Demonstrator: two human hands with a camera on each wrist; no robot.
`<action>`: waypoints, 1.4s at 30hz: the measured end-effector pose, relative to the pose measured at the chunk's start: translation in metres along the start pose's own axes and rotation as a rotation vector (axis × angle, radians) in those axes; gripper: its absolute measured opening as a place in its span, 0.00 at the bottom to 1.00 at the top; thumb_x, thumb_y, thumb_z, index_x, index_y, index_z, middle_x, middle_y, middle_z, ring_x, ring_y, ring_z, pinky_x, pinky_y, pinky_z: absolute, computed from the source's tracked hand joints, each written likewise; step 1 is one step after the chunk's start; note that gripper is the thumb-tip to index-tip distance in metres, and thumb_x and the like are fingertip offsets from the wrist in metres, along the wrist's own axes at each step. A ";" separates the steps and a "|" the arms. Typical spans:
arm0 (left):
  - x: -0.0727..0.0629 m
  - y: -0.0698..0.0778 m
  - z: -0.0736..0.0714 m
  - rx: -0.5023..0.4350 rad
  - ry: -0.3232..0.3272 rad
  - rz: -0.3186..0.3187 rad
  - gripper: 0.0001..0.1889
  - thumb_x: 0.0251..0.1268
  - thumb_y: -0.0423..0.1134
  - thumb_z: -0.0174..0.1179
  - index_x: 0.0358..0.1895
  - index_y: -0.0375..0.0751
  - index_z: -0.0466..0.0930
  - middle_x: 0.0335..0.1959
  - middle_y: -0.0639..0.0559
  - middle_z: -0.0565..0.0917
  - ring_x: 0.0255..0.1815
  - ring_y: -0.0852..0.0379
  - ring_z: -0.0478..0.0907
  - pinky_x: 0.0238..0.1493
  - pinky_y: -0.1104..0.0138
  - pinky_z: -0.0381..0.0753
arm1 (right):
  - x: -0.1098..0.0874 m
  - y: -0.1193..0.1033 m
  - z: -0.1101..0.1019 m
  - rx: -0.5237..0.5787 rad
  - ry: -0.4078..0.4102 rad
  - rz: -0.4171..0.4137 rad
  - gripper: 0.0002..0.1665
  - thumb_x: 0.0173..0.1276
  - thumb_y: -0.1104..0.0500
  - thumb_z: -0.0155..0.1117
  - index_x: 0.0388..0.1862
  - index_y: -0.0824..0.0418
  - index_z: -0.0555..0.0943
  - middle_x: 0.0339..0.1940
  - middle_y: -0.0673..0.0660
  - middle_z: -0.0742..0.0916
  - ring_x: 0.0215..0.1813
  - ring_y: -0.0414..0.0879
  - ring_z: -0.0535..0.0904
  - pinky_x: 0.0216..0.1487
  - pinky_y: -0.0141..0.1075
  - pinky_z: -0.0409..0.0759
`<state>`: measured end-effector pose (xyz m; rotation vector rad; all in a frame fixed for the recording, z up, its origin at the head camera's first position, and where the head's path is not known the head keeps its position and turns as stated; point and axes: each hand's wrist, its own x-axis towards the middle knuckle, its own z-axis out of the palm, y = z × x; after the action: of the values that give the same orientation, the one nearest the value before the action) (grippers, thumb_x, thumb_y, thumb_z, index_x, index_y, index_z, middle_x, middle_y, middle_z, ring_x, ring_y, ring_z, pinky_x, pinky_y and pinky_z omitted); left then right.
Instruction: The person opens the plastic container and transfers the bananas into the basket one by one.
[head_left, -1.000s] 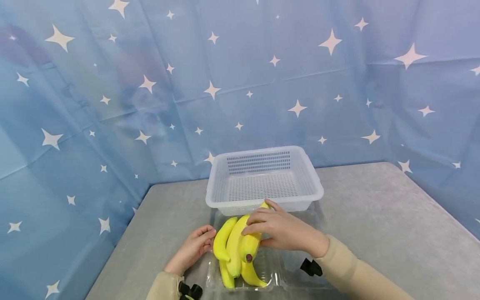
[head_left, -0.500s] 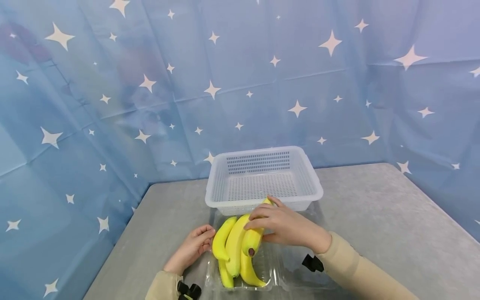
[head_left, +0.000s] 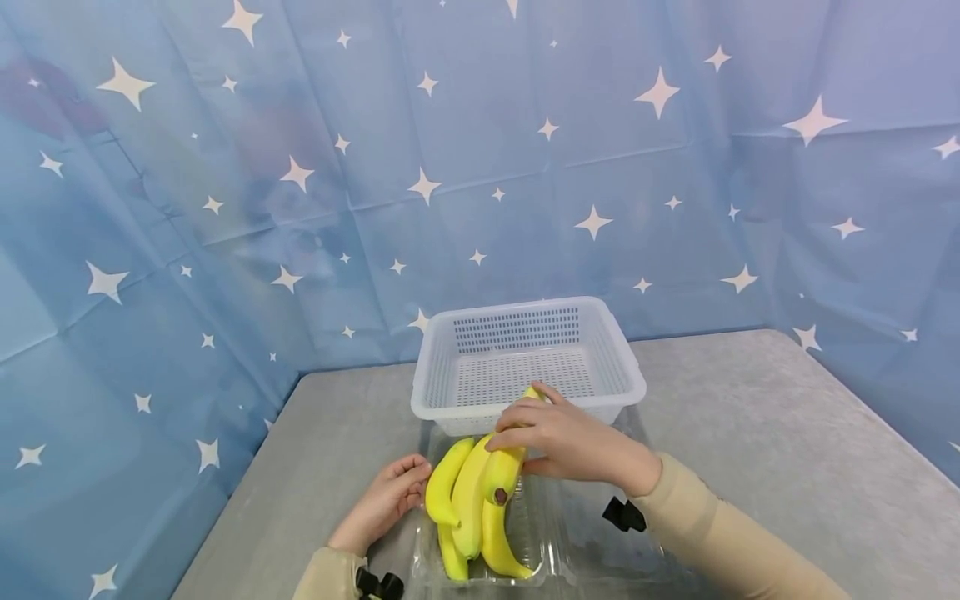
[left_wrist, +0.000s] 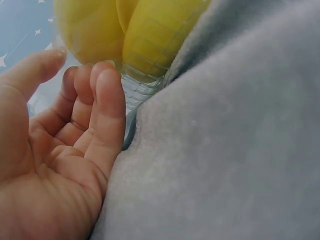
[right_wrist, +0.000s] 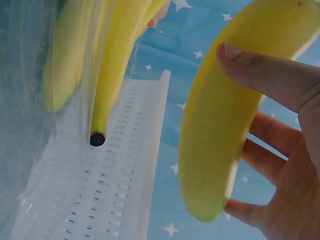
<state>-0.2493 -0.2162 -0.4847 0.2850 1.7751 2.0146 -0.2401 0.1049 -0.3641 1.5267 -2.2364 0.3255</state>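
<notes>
Several yellow bananas (head_left: 468, 500) lie together in the left half of a clear plastic clamshell container (head_left: 536, 533). My right hand (head_left: 573, 442) grips one banana (right_wrist: 220, 120) over the others, thumb on one side and fingers on the other. The held banana's dark end points towards me in the head view, and its far end reaches towards the basket. At the container's left side, my left hand (head_left: 386, 500) touches the plastic with its fingertips (left_wrist: 110, 90) loosely bent. Its thumb stands apart from those fingers, and nothing is gripped in the palm.
A white perforated plastic basket (head_left: 525, 375) stands behind the container, near the star-patterned blue curtain (head_left: 480, 167). The container's other half (head_left: 607, 542) lies to the right on the grey tabletop (head_left: 750, 433).
My right hand has moved the held banana slightly upwards and away, towards the basket. The left hand and the other bananas stay in place.
</notes>
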 end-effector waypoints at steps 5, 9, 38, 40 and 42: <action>0.001 0.000 0.000 0.009 0.006 -0.005 0.07 0.75 0.40 0.51 0.37 0.41 0.73 0.27 0.53 0.76 0.26 0.61 0.76 0.32 0.68 0.79 | 0.005 0.000 -0.003 0.005 -0.014 0.008 0.31 0.50 0.53 0.80 0.56 0.46 0.80 0.51 0.45 0.82 0.55 0.43 0.76 0.63 0.63 0.63; 0.001 0.000 -0.001 0.011 0.005 -0.004 0.08 0.75 0.40 0.51 0.37 0.41 0.73 0.27 0.53 0.76 0.26 0.61 0.76 0.32 0.68 0.79 | 0.007 0.002 -0.004 0.013 -0.001 0.005 0.31 0.50 0.54 0.80 0.56 0.46 0.80 0.51 0.45 0.82 0.55 0.43 0.77 0.64 0.63 0.62; 0.000 0.002 0.002 0.025 0.008 0.002 0.08 0.75 0.40 0.51 0.38 0.41 0.74 0.27 0.53 0.76 0.26 0.61 0.76 0.32 0.68 0.79 | 0.013 0.005 -0.016 0.002 0.027 -0.007 0.32 0.48 0.55 0.81 0.54 0.46 0.81 0.51 0.45 0.82 0.55 0.42 0.76 0.64 0.63 0.62; 0.000 0.002 0.002 0.025 0.007 0.005 0.08 0.75 0.40 0.51 0.38 0.41 0.73 0.27 0.53 0.76 0.26 0.61 0.76 0.32 0.68 0.79 | 0.014 0.005 -0.017 -0.003 0.029 -0.012 0.32 0.48 0.55 0.81 0.54 0.46 0.81 0.50 0.45 0.82 0.55 0.42 0.76 0.64 0.63 0.62; -0.001 0.001 0.002 0.023 0.007 0.005 0.08 0.75 0.40 0.51 0.37 0.41 0.73 0.27 0.53 0.77 0.25 0.61 0.76 0.32 0.68 0.79 | 0.014 0.005 -0.018 -0.007 0.027 -0.017 0.32 0.48 0.56 0.81 0.54 0.46 0.81 0.51 0.45 0.82 0.55 0.42 0.76 0.64 0.63 0.62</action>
<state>-0.2483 -0.2152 -0.4830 0.2907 1.8042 2.0026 -0.2456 0.1024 -0.3413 1.5271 -2.2006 0.3307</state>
